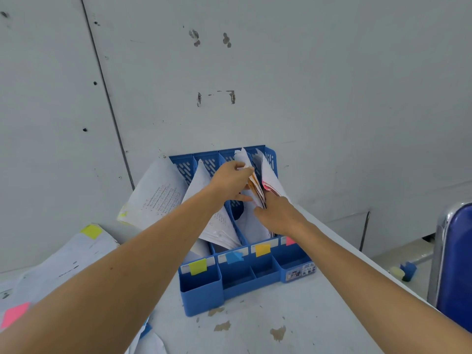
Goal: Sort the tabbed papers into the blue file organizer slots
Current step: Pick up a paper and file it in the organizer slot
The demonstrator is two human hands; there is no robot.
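Inside the blue file organizer, our left hand pinches the papers. Our right hand hides its grip. Pushing hard could crumple them.

A pale grey wall fills the upper view, crossed on the left by a dark slanting seam and spotted with small holes, dark smudges and scraped marks near its middle. Below it lies a white worktop whose paint is chipped into brown patches near the front. To the right, beyond the worktop's edge, stands a blue chair with a shiny metal frame, and on the floor beside it sit a small blue object and a pale round thing, touching or nearly so.
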